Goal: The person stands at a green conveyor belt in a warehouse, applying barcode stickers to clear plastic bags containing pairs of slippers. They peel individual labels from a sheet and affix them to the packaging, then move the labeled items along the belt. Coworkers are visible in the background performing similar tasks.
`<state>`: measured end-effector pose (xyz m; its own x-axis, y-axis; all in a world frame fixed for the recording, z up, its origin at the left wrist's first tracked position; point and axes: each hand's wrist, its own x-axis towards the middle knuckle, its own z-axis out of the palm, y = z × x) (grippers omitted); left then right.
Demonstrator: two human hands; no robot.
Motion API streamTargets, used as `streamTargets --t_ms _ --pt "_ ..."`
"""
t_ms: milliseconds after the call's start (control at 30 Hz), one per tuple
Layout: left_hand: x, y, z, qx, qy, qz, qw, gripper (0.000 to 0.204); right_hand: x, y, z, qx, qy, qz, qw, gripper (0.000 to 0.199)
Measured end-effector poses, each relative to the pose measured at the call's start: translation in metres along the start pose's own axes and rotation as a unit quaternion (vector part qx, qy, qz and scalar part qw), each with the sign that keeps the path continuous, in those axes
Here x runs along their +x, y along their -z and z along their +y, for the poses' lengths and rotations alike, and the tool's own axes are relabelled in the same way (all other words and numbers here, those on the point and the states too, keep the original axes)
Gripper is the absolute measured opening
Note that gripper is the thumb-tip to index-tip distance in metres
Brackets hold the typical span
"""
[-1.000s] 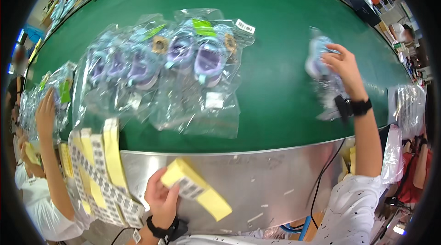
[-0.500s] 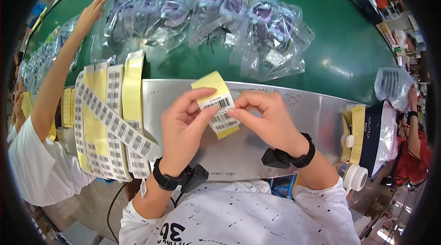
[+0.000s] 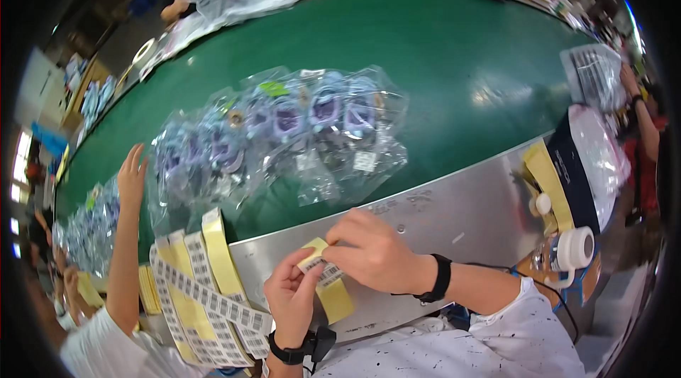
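Between my hands is a short strip of white barcode stickers on yellow backing paper (image 3: 336, 300), its bare yellow end hanging down over the metal ledge. My left hand (image 3: 289, 300) pinches its left side between thumb and fingers. Above it, my right hand (image 3: 372, 252) is closed, thumb and fingertips together at the strip's upper edge beside the printed part. Whether a single sticker is between those right fingertips is too small to tell. Left of my hands, long barcode sticker strips (image 3: 186, 300) on yellow backing lie overlapping.
Clear bags of blue and purple items (image 3: 287, 119) lie on the green conveyor belt (image 3: 454, 73) beyond the metal ledge (image 3: 440, 225). A co-worker's arm (image 3: 128, 236) reaches over the left side. At right stand a dark box (image 3: 567, 165) and a white-lidded jug (image 3: 573, 249).
The view has swung up and tilted, showing more of the belt. My right hand has moved over the strip's top edge, and more bare yellow backing shows at its lower end.
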<state>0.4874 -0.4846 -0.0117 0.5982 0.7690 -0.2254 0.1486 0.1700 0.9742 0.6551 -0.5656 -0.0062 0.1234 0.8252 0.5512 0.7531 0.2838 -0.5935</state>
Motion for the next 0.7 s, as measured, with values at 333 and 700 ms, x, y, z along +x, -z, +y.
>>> streamTargets --t_ms 333,700 --pt "0.011 -0.008 -0.033 0.015 -0.013 0.036 0.999 0.048 0.013 0.088 0.127 0.357 -0.3 0.397 0.791 0.035" --pt "0.012 -0.001 -0.051 -0.01 -0.038 0.043 0.998 0.047 0.102 0.036 0.242 0.406 -0.441 0.223 0.768 0.088"
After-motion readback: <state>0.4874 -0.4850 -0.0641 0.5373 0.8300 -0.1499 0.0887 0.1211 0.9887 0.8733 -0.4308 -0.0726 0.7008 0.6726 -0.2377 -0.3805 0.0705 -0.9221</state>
